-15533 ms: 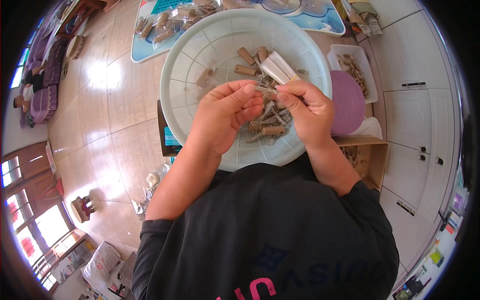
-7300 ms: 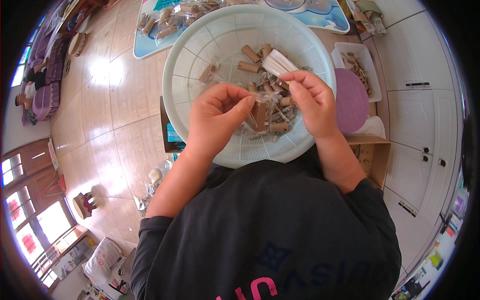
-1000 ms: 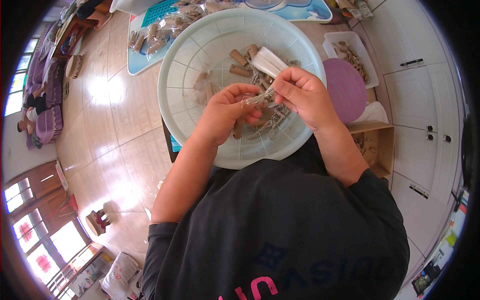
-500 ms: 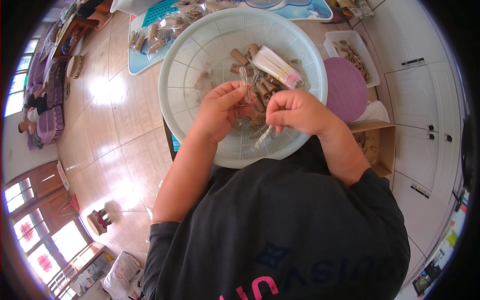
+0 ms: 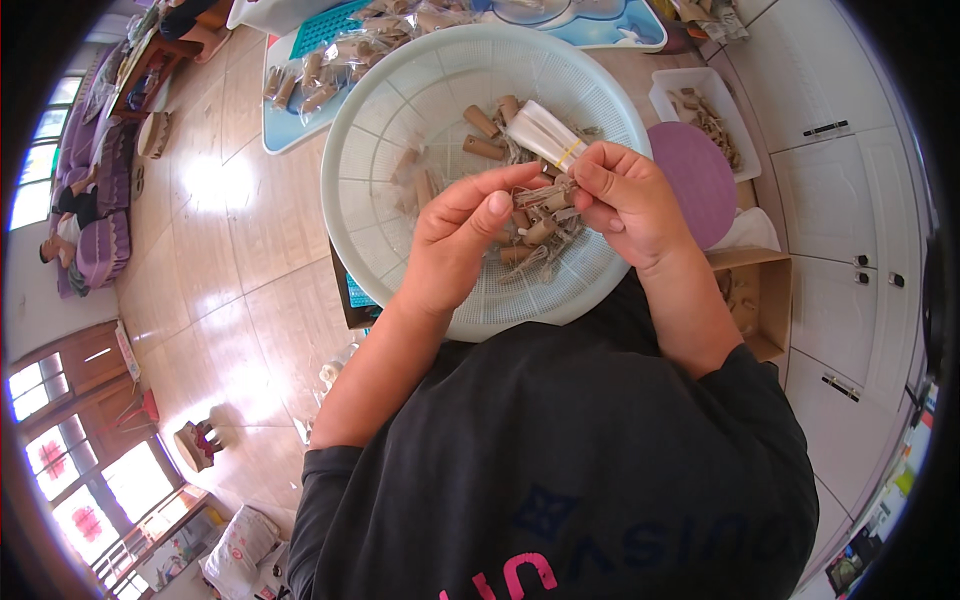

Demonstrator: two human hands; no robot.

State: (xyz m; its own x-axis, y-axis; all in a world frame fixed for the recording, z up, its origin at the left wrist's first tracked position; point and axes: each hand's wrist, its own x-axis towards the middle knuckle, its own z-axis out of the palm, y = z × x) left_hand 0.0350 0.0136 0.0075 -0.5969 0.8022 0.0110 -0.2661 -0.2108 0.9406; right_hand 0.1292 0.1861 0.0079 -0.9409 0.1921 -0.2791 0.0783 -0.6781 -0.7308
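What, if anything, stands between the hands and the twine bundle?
Nothing visible. The right hand pinches one end of the twine bundle; the left hand is at the other, contact unclear. The brown cylinders and yellow-banded plastic bags lie in the mesh basket, not between them.

The right hand [image 5: 622,200] hides one end of the twine [image 5: 538,195] and of the white bundle [image 5: 541,132]; toward the basket's left edge [image 5: 330,180], tubes [image 5: 404,166] look blurred.

Tan twine [image 5: 543,195], pale green basket [image 5: 420,95]
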